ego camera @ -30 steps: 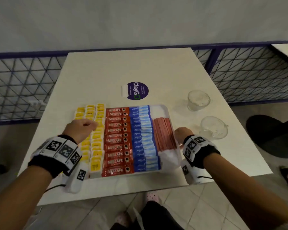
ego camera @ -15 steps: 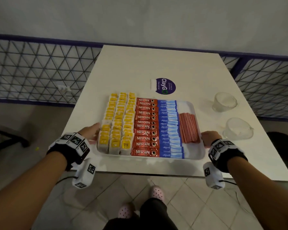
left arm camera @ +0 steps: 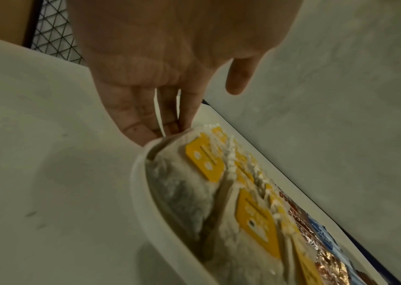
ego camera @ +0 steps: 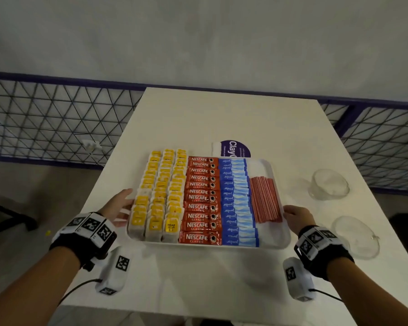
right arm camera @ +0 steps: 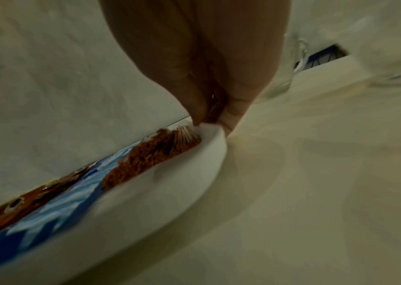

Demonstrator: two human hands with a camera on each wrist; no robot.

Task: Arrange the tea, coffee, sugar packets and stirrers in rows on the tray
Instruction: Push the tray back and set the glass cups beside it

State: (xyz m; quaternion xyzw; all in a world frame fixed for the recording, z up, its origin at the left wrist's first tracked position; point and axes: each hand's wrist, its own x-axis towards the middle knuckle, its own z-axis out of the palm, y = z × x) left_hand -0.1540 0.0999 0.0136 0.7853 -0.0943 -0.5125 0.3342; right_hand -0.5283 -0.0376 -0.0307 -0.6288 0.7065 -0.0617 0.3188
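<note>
Left hand (ego camera: 118,208): fingers straight, pressing the tray (ego camera: 278,243) rim, steadying it.
Right hand (ego camera: 297,217): grip pinching opposite rim, squaring the rows.

wrists: black bands (ego camera: 85,243), white tag-marked blocks | cabled white pods (ego camera: 114,271) | arms bare

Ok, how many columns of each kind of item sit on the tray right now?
Tea bags: 3 columns
Coffee sachets: 1 column
Blue sweetener packets: 1 column
Stirrers: 1 bundle
Total on the tray: 6
</note>
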